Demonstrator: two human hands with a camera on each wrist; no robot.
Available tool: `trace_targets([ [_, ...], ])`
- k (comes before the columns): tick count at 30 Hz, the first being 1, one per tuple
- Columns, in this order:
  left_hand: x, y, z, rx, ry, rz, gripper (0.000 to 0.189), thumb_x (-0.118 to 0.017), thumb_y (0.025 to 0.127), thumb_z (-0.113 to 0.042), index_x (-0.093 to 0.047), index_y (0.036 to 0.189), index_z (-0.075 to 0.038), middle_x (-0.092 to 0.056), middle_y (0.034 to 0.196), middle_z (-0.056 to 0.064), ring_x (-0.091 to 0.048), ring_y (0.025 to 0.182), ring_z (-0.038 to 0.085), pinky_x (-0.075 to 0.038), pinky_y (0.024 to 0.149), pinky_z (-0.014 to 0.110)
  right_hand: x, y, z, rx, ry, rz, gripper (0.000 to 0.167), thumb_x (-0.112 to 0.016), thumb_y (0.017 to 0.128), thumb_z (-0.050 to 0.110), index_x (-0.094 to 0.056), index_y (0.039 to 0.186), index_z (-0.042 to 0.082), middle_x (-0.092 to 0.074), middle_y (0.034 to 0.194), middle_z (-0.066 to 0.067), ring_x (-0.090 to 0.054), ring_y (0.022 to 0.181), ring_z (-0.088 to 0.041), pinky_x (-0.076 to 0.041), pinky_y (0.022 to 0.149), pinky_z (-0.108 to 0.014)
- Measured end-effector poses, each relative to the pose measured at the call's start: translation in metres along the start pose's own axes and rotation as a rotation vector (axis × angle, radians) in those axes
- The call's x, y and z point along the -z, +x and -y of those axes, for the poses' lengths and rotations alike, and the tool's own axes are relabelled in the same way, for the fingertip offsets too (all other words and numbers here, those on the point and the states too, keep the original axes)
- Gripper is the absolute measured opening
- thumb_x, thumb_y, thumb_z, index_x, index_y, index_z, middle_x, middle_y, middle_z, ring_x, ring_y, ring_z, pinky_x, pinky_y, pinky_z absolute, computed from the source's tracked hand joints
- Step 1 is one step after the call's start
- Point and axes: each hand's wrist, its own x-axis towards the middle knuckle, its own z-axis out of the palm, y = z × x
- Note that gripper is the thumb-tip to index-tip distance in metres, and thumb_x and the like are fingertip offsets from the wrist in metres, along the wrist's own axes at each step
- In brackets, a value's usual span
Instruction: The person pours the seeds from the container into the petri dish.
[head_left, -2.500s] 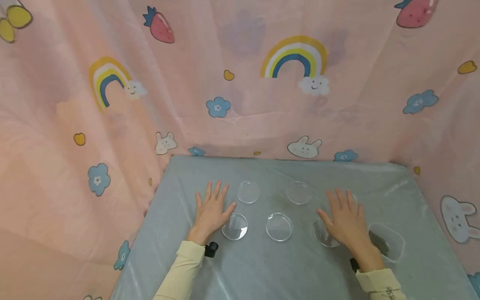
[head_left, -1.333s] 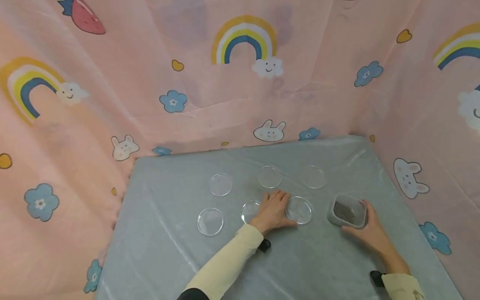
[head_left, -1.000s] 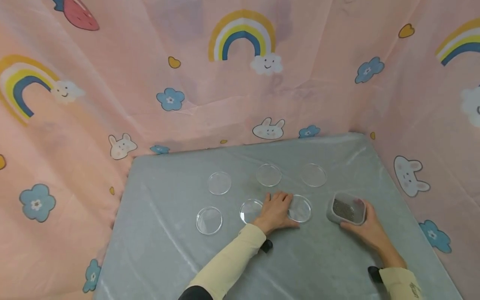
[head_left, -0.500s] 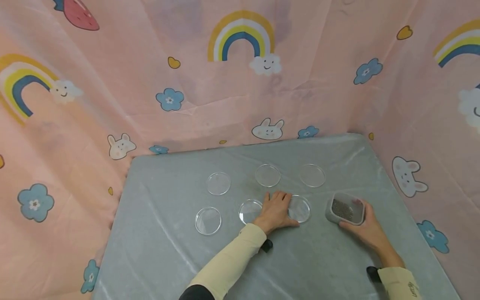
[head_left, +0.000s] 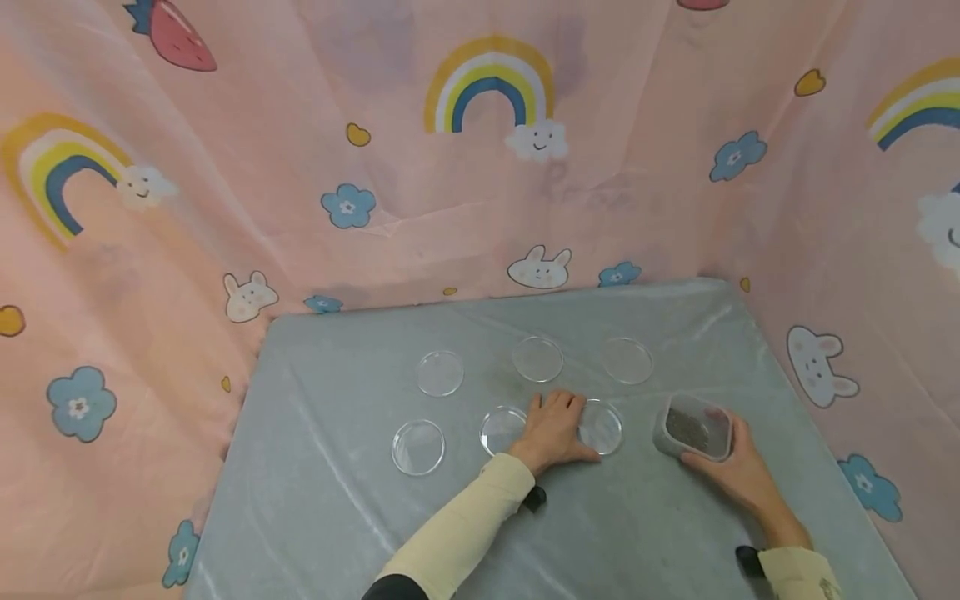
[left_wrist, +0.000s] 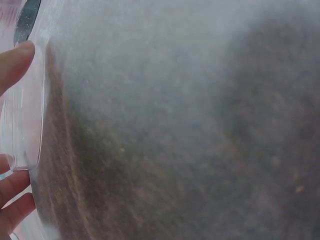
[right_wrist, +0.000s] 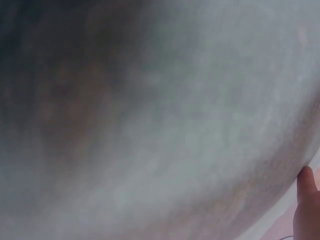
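In the head view my left hand (head_left: 551,429) reaches to the front-row right clear petri dish (head_left: 607,427), with its thumb and fingers around the rim. The left wrist view shows the thumb (left_wrist: 17,62) and fingertips (left_wrist: 19,207) on opposite sides of that dish. My right hand (head_left: 750,479) grips a small translucent plastic container (head_left: 663,427) from its right and near sides. Fine dark grey grains (head_left: 687,429) lie inside it; their kind is unclear. The right wrist view shows mostly blurred tablecloth and a thumb (right_wrist: 306,187) at the edge.
Two more clear round dishes, one at front left (head_left: 417,447) and one at front middle (head_left: 492,429), share the front row. Behind lie three clear discs: left (head_left: 440,372), middle (head_left: 537,359) and right (head_left: 628,360). A grey cloth (head_left: 315,508) covers the table; a patterned pink curtain (head_left: 420,258) surrounds it.
Both hands were spread flat at first. The left moved right to the dish; the right took hold of the container. Over the last second both have stayed nearly still while the head view shifted slightly.
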Motion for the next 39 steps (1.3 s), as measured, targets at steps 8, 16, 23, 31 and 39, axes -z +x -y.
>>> trace_targets([
  [8,-0.003,-0.002,0.006,-0.008,0.032,-0.025,0.092,-0.07,0.066,-0.077,-0.048,0.138,-0.025,-0.053,0.131,-0.008,-0.044,0.127,0.013,-0.032,0.109,0.048,-0.004,0.004,0.003,0.052,0.016,-0.04,0.091,-0.079,0.083,0.026,-0.023,0.148,-0.004,-0.03,0.141,-0.031,-0.033,0.122,-0.046,-0.028,0.099,-0.051],
  [16,-0.008,-0.002,-0.001,-0.03,0.082,0.005,0.093,-0.067,0.066,-0.08,-0.047,0.14,-0.028,-0.051,0.133,-0.01,-0.043,0.128,0.011,-0.033,0.109,0.047,-0.004,-0.006,0.0,0.016,0.013,-0.041,0.089,-0.079,0.083,0.026,-0.023,0.146,-0.003,-0.03,0.14,-0.03,-0.033,0.115,-0.039,-0.026,0.081,-0.015],
  [23,-0.004,0.0,0.007,-0.01,0.06,-0.014,0.093,-0.068,0.066,-0.079,-0.046,0.141,-0.028,-0.051,0.134,-0.01,-0.044,0.128,0.011,-0.032,0.109,0.047,-0.007,0.008,0.025,0.141,0.002,-0.13,0.088,-0.083,0.077,0.021,-0.03,0.143,-0.003,-0.039,0.134,-0.029,-0.04,0.115,-0.018,-0.019,0.083,-0.005],
  [31,-0.002,-0.001,0.007,0.002,0.07,-0.024,0.092,-0.068,0.065,-0.079,-0.047,0.139,-0.029,-0.052,0.132,-0.012,-0.044,0.127,0.01,-0.032,0.109,0.046,-0.013,0.023,0.044,0.42,-0.008,-0.252,0.096,-0.089,0.053,-0.005,-0.036,0.133,-0.016,-0.046,0.118,-0.035,-0.045,0.101,-0.043,-0.019,0.089,-0.004],
  [39,0.001,-0.002,0.006,0.009,0.075,-0.019,0.093,-0.068,0.065,-0.079,-0.047,0.14,-0.03,-0.052,0.132,-0.013,-0.044,0.126,0.009,-0.033,0.108,0.045,-0.023,0.031,0.054,0.623,-0.084,-0.282,0.093,-0.09,0.057,0.021,-0.04,0.125,-0.017,-0.046,0.112,-0.033,-0.045,0.097,-0.044,-0.015,0.095,-0.006],
])
